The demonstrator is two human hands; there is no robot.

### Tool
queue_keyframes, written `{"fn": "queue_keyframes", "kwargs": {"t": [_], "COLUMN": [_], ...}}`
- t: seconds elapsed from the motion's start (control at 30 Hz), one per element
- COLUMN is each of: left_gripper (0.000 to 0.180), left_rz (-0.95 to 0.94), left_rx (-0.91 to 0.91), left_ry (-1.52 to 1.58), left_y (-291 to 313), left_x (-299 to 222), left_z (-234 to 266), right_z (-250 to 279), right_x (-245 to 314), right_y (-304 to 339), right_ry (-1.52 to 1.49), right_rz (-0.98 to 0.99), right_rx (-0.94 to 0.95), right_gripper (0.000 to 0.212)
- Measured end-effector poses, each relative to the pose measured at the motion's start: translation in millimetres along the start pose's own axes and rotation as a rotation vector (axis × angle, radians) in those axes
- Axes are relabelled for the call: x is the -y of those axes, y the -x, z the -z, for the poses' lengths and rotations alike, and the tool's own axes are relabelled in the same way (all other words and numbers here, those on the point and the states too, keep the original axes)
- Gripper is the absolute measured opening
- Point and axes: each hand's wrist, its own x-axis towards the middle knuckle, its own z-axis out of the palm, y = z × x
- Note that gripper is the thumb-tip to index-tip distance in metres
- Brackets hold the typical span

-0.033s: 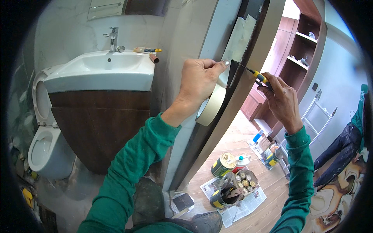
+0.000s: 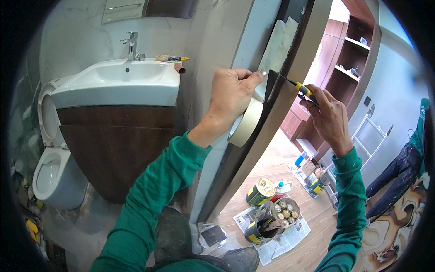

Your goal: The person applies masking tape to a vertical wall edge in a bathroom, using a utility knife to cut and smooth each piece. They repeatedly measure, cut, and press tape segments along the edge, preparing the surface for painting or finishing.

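Observation:
My left hand (image 2: 233, 93) is closed at the lower end of a pale strip of masking tape (image 2: 283, 41) on the dark frame edge, with the thumb pressed at its border. A roll of masking tape (image 2: 247, 124) hangs just under that hand, tilted. From the right, my right hand (image 2: 327, 113) grips a yellow-and-black utility knife (image 2: 304, 90). Its thin blade points left at the door frame (image 2: 272, 118), close to the lower end of the strip. Whether the tip touches the tape I cannot tell.
At left stand a white washbasin (image 2: 170, 81) with a brush (image 2: 172, 58) on its rim and a toilet (image 2: 59, 177). Beyond the frame, paint cans (image 2: 261, 192) stand on newspaper (image 2: 276, 251). A ladder (image 2: 369, 136) and another person (image 2: 398, 167) are at far right.

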Motion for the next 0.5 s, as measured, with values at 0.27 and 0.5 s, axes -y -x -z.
{"fn": "queue_keyframes", "kwargs": {"t": [0.27, 0.5], "left_gripper": [0.033, 0.033], "left_rz": [0.001, -0.017], "left_rx": [-0.003, -0.013], "left_ry": [-0.018, -0.02], "left_y": [-13.5, -16.3], "left_x": [-0.6, 2.9], "left_z": [2.2, 2.9], "right_z": [2.1, -9.2], "right_x": [7.1, -1.4], "right_y": [-17.9, -25.0], "right_ry": [-0.191, -0.119], "right_rz": [-0.029, 0.027], "right_rx": [0.02, 0.033], "right_gripper": [0.036, 0.036]}}
